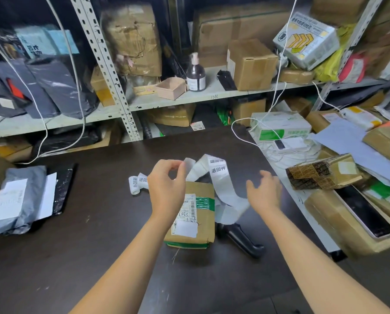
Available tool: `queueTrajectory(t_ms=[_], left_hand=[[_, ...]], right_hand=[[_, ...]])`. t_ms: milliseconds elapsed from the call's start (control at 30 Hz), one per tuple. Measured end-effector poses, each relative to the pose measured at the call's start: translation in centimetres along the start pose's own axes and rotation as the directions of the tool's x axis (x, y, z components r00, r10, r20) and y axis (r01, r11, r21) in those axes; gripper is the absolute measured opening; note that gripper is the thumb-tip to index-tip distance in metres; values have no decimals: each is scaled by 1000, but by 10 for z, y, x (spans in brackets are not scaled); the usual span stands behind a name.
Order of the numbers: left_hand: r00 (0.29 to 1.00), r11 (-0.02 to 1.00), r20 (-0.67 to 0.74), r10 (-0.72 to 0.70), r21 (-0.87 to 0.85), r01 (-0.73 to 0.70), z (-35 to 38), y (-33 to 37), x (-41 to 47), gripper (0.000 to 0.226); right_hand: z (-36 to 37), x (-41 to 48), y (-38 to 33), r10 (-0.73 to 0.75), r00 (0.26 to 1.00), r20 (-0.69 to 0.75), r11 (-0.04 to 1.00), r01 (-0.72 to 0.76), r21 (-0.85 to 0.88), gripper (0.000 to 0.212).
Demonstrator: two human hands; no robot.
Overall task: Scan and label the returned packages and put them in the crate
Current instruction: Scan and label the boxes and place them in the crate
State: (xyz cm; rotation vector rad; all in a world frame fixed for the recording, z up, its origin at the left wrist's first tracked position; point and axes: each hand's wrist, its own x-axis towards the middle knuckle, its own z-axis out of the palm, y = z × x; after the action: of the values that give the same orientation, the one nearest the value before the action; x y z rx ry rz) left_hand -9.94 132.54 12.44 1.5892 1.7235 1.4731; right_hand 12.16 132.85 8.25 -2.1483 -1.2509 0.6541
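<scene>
Our left hand (166, 186) pinches the label strip (221, 180) above the brown package (196, 225). Our right hand (264, 191) hovers alongside, loose and empty.

A single wide-angle view from head height faces forward and steeply down over a dark table (94, 257), near enough that the left hand (166, 189) and right hand (264, 193) sit mid-frame, with shelves (189, 97) across the far side.

Matt cardboard package (200, 214), dark wood-grain table (98, 234)
</scene>
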Motion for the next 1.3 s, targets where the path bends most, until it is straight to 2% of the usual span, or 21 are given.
queueTrajectory(t_ms=[33, 67, 133, 167, 200, 267, 367, 400, 433, 467, 500, 533, 567, 600, 633, 667, 733, 833, 1033, 1133, 1300], left_hand=[[994, 991, -4, 105, 89, -104, 0, -1, -1, 17], [978, 959, 8, 210, 192, -207, 1, -3, -2, 18], [912, 856, 67, 406, 322, -405, 4, -9, -5, 16], [861, 796, 110, 497, 337, -502, 6, -12, -6, 13], [803, 736, 161, 574, 329, -592, 7, -15, -8, 12], [698, 630, 251, 671, 305, -714, 8, -16, -9, 14], [614, 543, 326, 719, 289, -789, 0, -16, -6, 19], [626, 562, 366, 689, 275, -780, -5, -18, -6, 22], [671, 621, 414, 615, 271, -736, -10, -19, -6, 35], [742, 726, 464, 484, 261, -637, -15, -21, -6, 56], [813, 857, 499, 299, 235, -459, -18, -22, -7, 74], [854, 963, 511, 95, 170, -208, -21, -21, -9, 85], [855, 996, 510, -94, 56, 76, -22, -19, -10, 87], [826, 946, 510, -239, -67, 316, -21, -20, -9, 81], [801, 873, 506, -320, -171, 457, -18, -22, -7, 71], [790, 823, 497, -359, -230, 519, -16, -26, -4, 59], [793, 799, 475, -383, -262, 542, -11, -31, 2, 39], [821, 819, 418, -389, -250, 516, -2, -40, 7, 28], [911, 967, 328, -250, 38, 252, 25, -66, 15, 13], [906, 976, 369, -207, 147, 163, 41, -81, 20, 10], [877, 971, 453, -161, 233, 58, 60, -112, 23, 22]], right_hand=[[-2, -6, -7, 15, 1000, 21, 992, -18, 122, 40], [-2, -12, -17, 19, 993, 118, 958, -52, 281, 34], [1, -24, -38, 5, 910, 414, 810, -246, 533, 27], [2, -29, -48, -10, 867, 499, 732, -333, 594, 25], [2, -33, -57, -23, 848, 529, 661, -384, 644, 25], [5, -35, -65, 0, 877, 480, 583, -390, 713, 27], [8, -35, -63, 51, 916, 399, 616, -343, 709, 36], [8, -36, -63, 49, 919, 392, 643, -329, 691, 36], [9, -36, -61, 35, 924, 380, 666, -305, 680, 34], [9, -36, -60, 23, 932, 362, 683, -279, 675, 32], [10, -35, -57, 3, 941, 339, 690, -247, 680, 31], [9, -36, -57, -16, 945, 327, 697, -224, 681, 30], [10, -36, -55, -44, 945, 325, 696, -205, 689, 29], [10, -38, -55, -66, 940, 335, 695, -198, 691, 29], [13, -38, -53, -85, 936, 342, 695, -191, 693, 28], [14, -40, -53, -88, 934, 346, 700, -189, 689, 28], [21, -42, -53, -82, 939, 335, 700, -185, 689, 26], [33, -41, -53, -40, 954, 296, 729, -175, 662, 22], [71, -22, -51, 32, 986, 163, 898, -100, 428, 17], [91, -9, -49, -3, 994, 111, 960, -29, 279, 10], [118, 4, -48, -40, 991, 125, 996, 28, 90, 12]])
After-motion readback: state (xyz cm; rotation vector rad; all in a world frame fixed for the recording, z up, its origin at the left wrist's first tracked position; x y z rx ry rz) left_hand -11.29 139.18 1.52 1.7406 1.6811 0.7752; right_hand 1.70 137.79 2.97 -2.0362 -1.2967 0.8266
